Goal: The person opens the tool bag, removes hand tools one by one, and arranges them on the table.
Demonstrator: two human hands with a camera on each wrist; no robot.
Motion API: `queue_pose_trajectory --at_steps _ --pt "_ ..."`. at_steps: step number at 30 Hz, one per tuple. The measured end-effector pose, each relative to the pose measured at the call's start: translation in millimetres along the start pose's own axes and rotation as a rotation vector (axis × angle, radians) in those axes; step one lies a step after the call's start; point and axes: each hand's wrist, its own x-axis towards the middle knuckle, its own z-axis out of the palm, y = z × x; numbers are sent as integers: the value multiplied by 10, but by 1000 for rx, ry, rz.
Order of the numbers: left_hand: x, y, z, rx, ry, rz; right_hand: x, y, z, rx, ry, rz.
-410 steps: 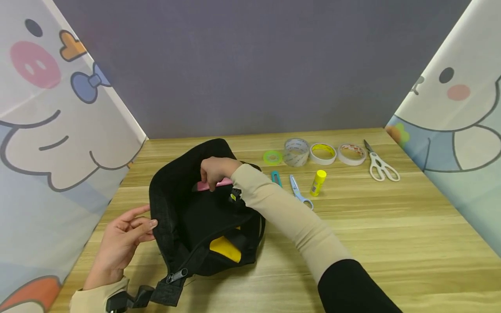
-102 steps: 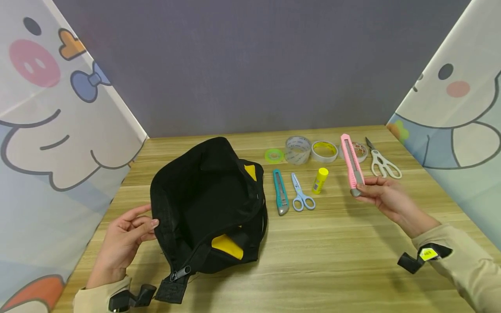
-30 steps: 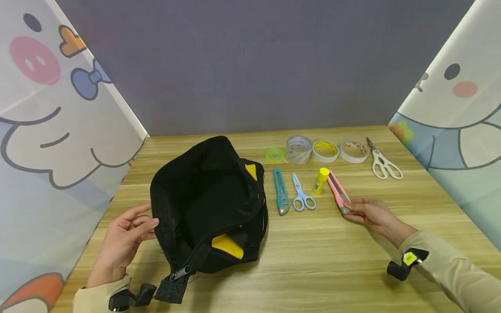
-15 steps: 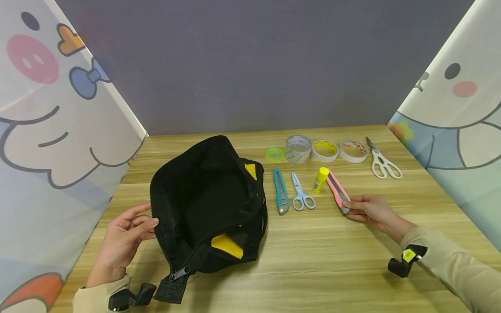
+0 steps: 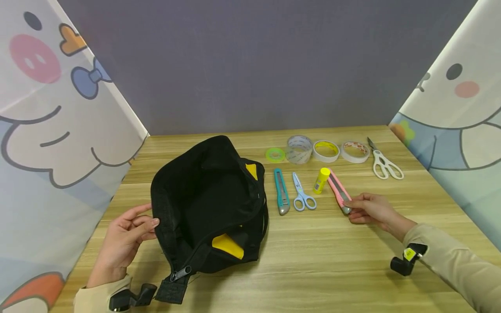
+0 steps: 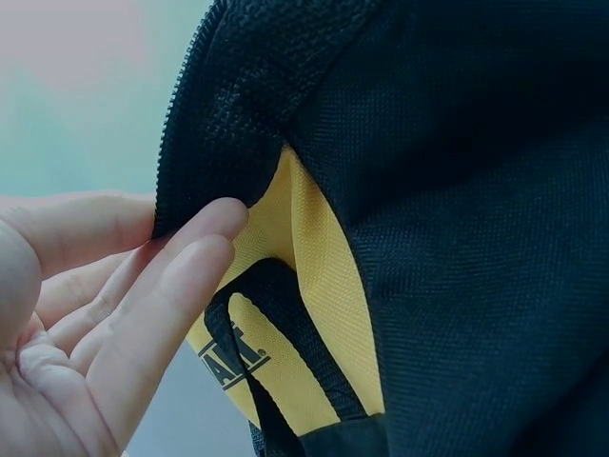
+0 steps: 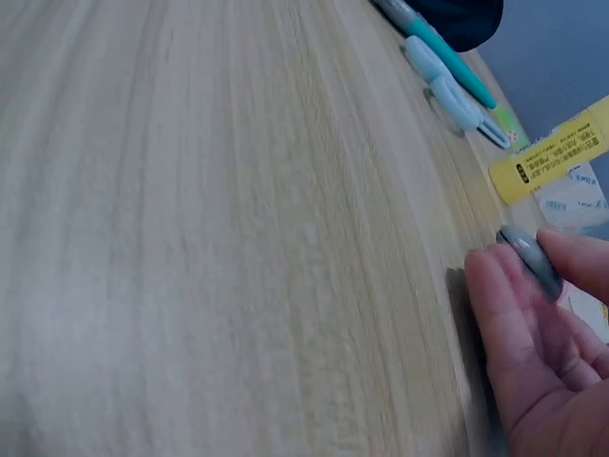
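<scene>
A black bag [image 5: 219,200] with yellow patches stands with its mouth gaping on the left of the table. My left hand [image 5: 124,239] pinches its zippered edge [image 6: 214,124] between thumb and fingers. On the right, a pink utility knife [image 5: 337,187] lies slanted beside the upright yellow glue stick [image 5: 322,181]. My right hand [image 5: 373,214] pinches the knife's grey end [image 7: 533,262] between thumb and fingers, low over the wood. The rest of the knife is mostly hidden behind the fingers in the right wrist view.
Left of the glue stick lie light-blue scissors [image 5: 302,195] and a teal utility knife [image 5: 282,193]. Behind them stand a green tape roll [image 5: 275,150], a clear tape roll [image 5: 299,157] and two white-sided rolls. White scissors [image 5: 385,165] lie far right. A grey panel [image 5: 266,69] closes the back.
My right hand took the pink utility knife out of the bag, held it up at the right, then lowered it beside the glue stick. My left hand keeps its hold on the bag.
</scene>
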Motion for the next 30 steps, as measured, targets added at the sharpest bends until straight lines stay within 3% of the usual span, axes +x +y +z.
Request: queue_pose_trajectory --at_steps 16,24,30 --pt "15 13 11 5 23 -9 22 -51 -44 41 -56 101" --pt "11 23 3 13 -4 6 24 -24 -80 32 -71 91" --pt "3 28 -8 23 -41 26 -9 -4 -150 36 -130 63"
